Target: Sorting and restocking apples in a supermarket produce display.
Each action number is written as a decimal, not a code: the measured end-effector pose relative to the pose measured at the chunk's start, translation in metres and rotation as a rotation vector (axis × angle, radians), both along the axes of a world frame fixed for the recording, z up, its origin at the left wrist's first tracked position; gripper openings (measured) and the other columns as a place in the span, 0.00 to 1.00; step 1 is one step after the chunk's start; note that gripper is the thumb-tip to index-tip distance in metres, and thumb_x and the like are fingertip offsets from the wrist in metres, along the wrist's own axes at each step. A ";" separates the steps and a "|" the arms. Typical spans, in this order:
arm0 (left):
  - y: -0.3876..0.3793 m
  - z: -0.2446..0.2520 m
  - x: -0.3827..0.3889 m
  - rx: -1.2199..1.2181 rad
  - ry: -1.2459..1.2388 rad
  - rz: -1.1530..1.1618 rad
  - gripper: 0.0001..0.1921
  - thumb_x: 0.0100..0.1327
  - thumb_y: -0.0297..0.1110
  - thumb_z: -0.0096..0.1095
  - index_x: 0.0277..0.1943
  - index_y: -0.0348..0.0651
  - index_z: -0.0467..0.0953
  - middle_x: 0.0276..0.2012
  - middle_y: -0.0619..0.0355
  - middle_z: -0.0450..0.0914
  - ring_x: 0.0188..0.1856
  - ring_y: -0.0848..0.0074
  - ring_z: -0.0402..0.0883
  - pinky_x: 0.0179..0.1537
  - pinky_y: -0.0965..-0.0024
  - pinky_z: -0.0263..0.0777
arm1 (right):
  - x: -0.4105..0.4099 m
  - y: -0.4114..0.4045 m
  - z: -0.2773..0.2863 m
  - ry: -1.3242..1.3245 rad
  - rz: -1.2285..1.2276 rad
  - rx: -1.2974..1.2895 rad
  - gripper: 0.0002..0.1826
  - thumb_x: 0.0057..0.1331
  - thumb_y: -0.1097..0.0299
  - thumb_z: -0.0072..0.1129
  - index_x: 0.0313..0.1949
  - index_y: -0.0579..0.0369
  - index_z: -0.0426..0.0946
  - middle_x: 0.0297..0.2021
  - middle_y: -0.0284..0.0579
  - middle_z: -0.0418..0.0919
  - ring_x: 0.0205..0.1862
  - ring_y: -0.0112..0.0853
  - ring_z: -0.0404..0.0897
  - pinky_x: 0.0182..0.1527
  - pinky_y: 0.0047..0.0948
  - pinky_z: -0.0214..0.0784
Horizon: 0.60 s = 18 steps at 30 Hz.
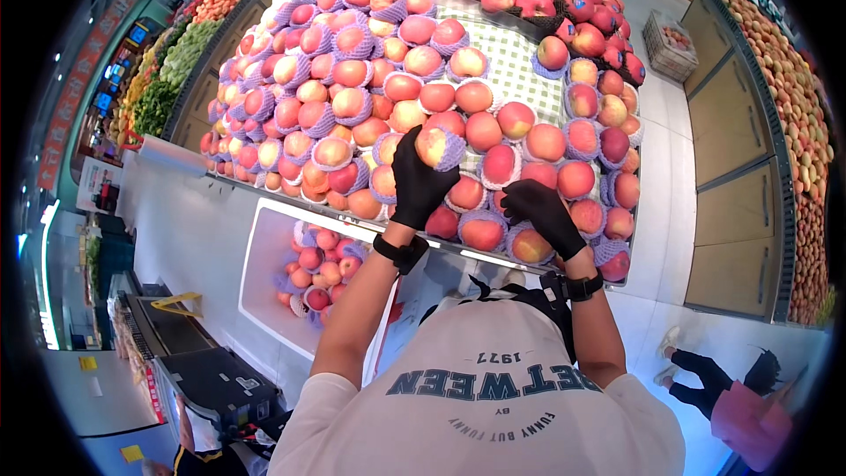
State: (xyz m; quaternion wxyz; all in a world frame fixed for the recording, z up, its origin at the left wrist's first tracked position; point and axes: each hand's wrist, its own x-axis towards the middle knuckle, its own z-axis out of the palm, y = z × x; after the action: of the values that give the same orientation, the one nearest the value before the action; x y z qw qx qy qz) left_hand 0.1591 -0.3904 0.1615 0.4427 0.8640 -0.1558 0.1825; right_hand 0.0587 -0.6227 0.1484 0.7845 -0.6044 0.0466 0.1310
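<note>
My left hand (421,182), in a black glove, grips an apple (433,145) wrapped in a purple foam net, held above the apples of the display. My right hand (540,211), also gloved in black, is bent low over the front rows, beside a red apple (576,180); its fingertips point down and whether they hold anything cannot be told. Many apples in purple or white foam nets (482,231) lie in rows and heaps around both hands. Behind them a green-and-white checked cloth (502,46) shows between the fruit.
A white bin (254,264) of apples stands below the display's front edge at the left. Darker red apples in a black tray (512,25) lie at the back. A crate (671,56) stands in the right aisle. Other people are at the lower right (747,410) and lower left.
</note>
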 end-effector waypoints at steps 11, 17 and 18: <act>-0.061 0.017 -0.066 0.022 -0.200 -0.117 0.51 0.39 0.39 0.87 0.67 0.37 0.62 0.62 0.42 0.68 0.64 0.50 0.67 0.65 0.51 0.61 | 0.003 0.016 0.024 -0.058 -0.037 0.179 0.29 0.71 0.63 0.61 0.66 0.60 0.62 0.51 0.47 0.77 0.50 0.32 0.81 0.45 0.30 0.79; -0.082 0.026 -0.082 0.135 -0.240 -0.245 0.50 0.43 0.32 0.85 0.70 0.38 0.60 0.67 0.41 0.62 0.69 0.48 0.62 0.68 0.50 0.61 | -0.006 -0.003 0.017 -0.219 -0.110 0.082 0.35 0.66 0.60 0.65 0.67 0.62 0.61 0.56 0.48 0.75 0.55 0.31 0.77 0.52 0.30 0.75; -0.084 0.029 -0.087 0.107 -0.202 -0.271 0.47 0.46 0.30 0.83 0.69 0.38 0.62 0.67 0.42 0.63 0.68 0.49 0.64 0.68 0.52 0.62 | -0.006 -0.007 0.015 -0.257 -0.139 0.040 0.35 0.66 0.61 0.65 0.67 0.62 0.61 0.56 0.47 0.75 0.56 0.32 0.76 0.54 0.30 0.74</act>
State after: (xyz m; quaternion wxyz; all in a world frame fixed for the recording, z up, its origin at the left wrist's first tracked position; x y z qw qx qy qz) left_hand 0.0723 -0.4747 0.1904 0.3985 0.8348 -0.3241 0.1982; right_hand 0.0526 -0.6302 0.1631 0.8029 -0.5959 -0.0152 -0.0013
